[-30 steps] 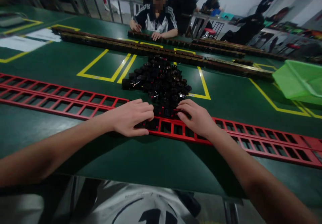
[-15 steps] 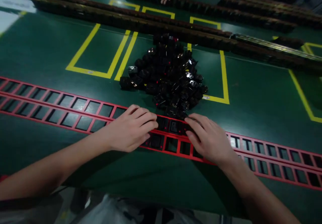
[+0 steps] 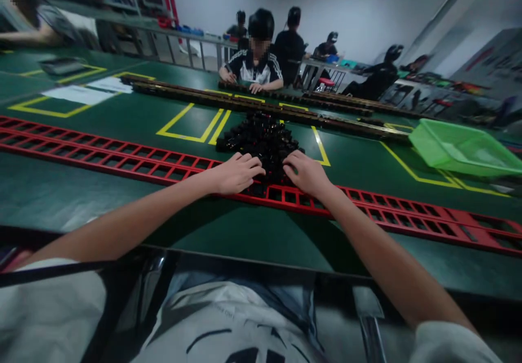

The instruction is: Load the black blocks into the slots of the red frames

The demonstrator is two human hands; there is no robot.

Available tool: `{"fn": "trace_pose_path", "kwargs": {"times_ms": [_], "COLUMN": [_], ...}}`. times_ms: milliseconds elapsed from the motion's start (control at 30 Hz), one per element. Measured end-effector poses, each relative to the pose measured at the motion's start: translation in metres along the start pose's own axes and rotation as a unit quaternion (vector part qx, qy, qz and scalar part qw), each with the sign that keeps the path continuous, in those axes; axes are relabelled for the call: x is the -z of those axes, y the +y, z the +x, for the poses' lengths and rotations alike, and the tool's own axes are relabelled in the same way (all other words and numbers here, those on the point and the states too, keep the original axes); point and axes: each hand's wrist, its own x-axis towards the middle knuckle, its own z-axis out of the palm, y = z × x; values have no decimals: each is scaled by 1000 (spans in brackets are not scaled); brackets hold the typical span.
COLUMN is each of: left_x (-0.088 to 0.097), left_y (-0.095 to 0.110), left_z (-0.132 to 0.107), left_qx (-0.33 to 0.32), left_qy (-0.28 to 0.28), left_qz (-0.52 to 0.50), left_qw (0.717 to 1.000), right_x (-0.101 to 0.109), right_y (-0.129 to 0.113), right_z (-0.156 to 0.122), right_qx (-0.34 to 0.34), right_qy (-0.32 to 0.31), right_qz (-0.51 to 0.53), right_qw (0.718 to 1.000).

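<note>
A long red frame (image 3: 163, 167) with two rows of rectangular openings lies across the green table. Behind its middle is a heap of small shiny black parts (image 3: 256, 134), whose exact kind I cannot make out. My left hand (image 3: 238, 173) rests over the frame at the front of the heap, its fingers loosely bent and a little apart, close to black parts sitting in the openings. My right hand (image 3: 305, 172) is at the heap's right front edge, fingers and thumb curled together at the black parts; whatever lies between the fingertips is hidden.
Long dark strips (image 3: 228, 97) run across the table behind the heap. A green plastic basket (image 3: 457, 145) stands at the right, and white papers (image 3: 81, 93) lie at the left. Yellow tape (image 3: 179, 135) marks the table. A co-worker (image 3: 259, 63) sits opposite.
The view has tilted up, bringing the room and green basket into sight. My right hand has gone from the frame's openings to the heap's edge. My left hand stays over the frame.
</note>
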Motion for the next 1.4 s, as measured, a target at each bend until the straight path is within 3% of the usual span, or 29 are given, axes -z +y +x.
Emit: {"fn": "trace_pose_path", "kwargs": {"times_ms": [233, 500, 600, 700, 800, 967, 1133, 1267, 1400], "left_x": [-1, 0, 3, 3, -2, -11, -18, -23, -17], "left_y": [2, 2, -4, -18, -33, -47, -53, -56, -54], "left_z": [-5, -8, -9, -2, 16, 45, 57, 62, 56], "left_qx": [7, 5, 9, 53, 95, 48, 28, 52, 94], "left_qy": [-10, 1, 7, 37, 39, -9, 14, 32, 92], "left_qz": [2, -18, -10, 4, -13, -87, -107, -96, -139], "left_qw": [1000, 1000, 1000, 998, 995, 995, 994, 994, 982], "right_x": [-5, -8, -8, -11, -14, -17, -20, -20, -20], "right_y": [-5, 24, 29, 30, 29, 32, 34, 35, 36], "right_z": [19, 2, 0, 0, 0, 0, 1, 2, 2], "right_qx": [-32, -128, -187, -230, -226, -217, -221, -225, -223], "right_qy": [19, 27, 1, -14, -24, -44, -56, -63, -64], "right_qz": [5, -38, -63, -85, -89, -92, -78, -65, -54], "right_qw": [999, 991, 980, 969, 970, 971, 971, 970, 971]}}
